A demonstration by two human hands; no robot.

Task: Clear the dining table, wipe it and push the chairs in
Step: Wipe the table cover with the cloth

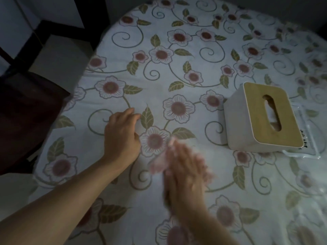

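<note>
The round dining table (203,71) wears a white cloth printed with pink flowers and green leaves. My left hand (122,133) rests on the cloth near the left edge, its fingers bent down against the surface and holding nothing. My right hand (184,172) lies flat and blurred by motion on a pink wiping cloth (159,165), pressing it onto the table just right of my left hand.
A white tissue box with a wooden lid (263,117) stands to the right, partly on a clear plastic sheet (307,138). A dark wooden chair (26,110) stands at the table's left side, pulled out from it.
</note>
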